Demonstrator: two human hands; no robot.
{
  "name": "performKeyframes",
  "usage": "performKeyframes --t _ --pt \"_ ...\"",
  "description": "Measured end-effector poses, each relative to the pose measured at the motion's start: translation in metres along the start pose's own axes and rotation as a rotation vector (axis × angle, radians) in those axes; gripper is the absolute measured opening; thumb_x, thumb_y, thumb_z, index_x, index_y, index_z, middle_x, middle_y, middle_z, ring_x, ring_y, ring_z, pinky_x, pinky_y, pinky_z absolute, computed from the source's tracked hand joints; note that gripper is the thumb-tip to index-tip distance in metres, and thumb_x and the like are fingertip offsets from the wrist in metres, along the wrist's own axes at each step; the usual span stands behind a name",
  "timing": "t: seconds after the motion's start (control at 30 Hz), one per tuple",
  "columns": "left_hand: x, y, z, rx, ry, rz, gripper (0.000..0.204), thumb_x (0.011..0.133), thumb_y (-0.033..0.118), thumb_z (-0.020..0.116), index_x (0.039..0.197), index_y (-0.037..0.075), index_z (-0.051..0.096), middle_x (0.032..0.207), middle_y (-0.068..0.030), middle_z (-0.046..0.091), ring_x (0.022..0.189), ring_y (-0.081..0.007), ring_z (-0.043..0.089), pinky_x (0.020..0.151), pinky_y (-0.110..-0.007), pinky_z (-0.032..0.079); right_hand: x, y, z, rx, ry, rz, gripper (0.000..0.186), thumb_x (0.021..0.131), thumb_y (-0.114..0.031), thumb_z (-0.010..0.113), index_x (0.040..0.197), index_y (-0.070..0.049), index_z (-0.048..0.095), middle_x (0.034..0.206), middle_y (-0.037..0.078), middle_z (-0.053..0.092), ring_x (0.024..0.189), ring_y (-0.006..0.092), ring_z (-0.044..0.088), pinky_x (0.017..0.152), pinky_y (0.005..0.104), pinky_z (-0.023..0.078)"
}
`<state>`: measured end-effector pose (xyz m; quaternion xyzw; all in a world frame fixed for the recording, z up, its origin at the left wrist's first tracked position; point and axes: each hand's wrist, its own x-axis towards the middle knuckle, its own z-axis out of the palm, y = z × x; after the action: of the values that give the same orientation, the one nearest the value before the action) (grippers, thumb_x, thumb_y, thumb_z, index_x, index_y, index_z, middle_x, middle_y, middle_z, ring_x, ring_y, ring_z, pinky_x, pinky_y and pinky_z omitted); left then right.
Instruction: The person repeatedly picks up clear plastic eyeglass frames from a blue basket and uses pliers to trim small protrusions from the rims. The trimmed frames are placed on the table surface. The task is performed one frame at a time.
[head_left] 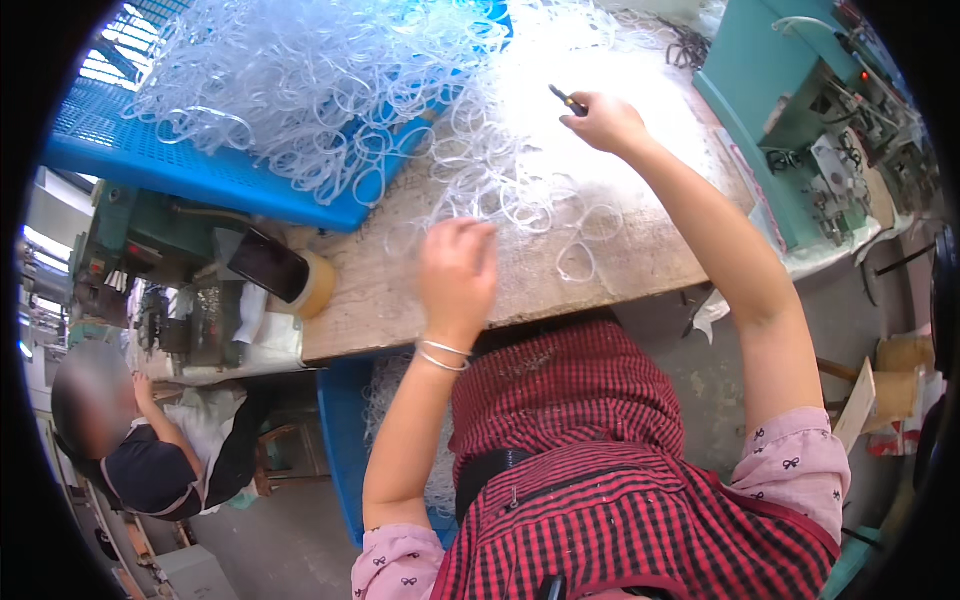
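Note:
My right hand (606,122) is closed round a small, slim black tool with a yellow band (567,99), its dark tip pointing up and left over the brightly lit part of the table. Whether it is a cutter or a pen-like tool I cannot make out. My left hand (458,268) hovers at the near side of the table, beside loose clear plastic rings (510,200). Its fingers are bent and smeared by motion, so anything in them is hidden. More clear rings (300,90) are heaped in a blue perforated basket (200,180) at the far left.
A dark phone (268,263) leans on a tape roll (318,285) at the table's left. Green machines (800,130) stand right. Below the table's edge is another blue crate (340,450) with clear rings. A person (160,450) sits at lower left.

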<state>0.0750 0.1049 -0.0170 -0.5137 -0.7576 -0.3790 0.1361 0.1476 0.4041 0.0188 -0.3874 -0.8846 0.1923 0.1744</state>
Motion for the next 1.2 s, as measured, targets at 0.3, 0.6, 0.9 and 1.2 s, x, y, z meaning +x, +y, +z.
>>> performKeyframes --t 0.3,0.6,0.9,1.2 --pt "0.027 0.058 0.088 -0.073 -0.003 0.503 0.018 0.079 0.000 0.061 0.092 0.005 0.072 0.100 -0.0125 0.069 0.097 -0.0308 0.063 0.084 -0.042 0.052 -0.118 0.064 -0.061 1.379 -0.216 0.716 0.047 0.103 -0.039 0.051 0.142 -0.012 0.051 0.110 0.014 0.063 0.103 0.0279 0.064 0.084 0.0555 0.056" --pt "0.091 0.063 0.144 0.283 -0.166 -0.161 0.039 0.087 0.037 0.072 0.106 0.004 0.062 0.100 -0.0147 0.065 0.095 -0.0313 0.068 0.072 -0.043 0.057 -0.207 0.051 -0.014 1.737 -0.358 0.658 0.062 0.094 -0.017 0.058 0.149 -0.003 0.035 0.111 0.013 0.058 0.101 0.0291 0.063 0.086 0.0510 0.056" --pt "0.049 -0.051 0.055 0.288 -0.255 -0.266 0.037 0.083 0.027 0.075 0.110 0.005 0.062 0.100 -0.0190 0.063 0.088 -0.0348 0.064 0.079 -0.045 0.053 -0.183 0.025 -0.012 1.594 -0.542 0.498 0.084 0.079 -0.006 0.068 0.153 0.002 0.028 0.121 0.019 0.049 0.116 0.0330 0.060 0.088 0.0427 0.057" --pt "0.042 -0.043 -0.025 -0.380 -0.273 -0.540 0.043 0.085 0.008 0.065 0.127 0.005 0.057 0.099 -0.0133 0.067 0.085 -0.0245 0.065 0.072 -0.038 0.053 -0.116 -0.051 0.060 1.418 -0.469 0.319 0.051 0.092 -0.010 0.060 0.141 0.001 0.050 0.102 0.012 0.062 0.101 0.0231 0.068 0.075 0.0344 0.057"
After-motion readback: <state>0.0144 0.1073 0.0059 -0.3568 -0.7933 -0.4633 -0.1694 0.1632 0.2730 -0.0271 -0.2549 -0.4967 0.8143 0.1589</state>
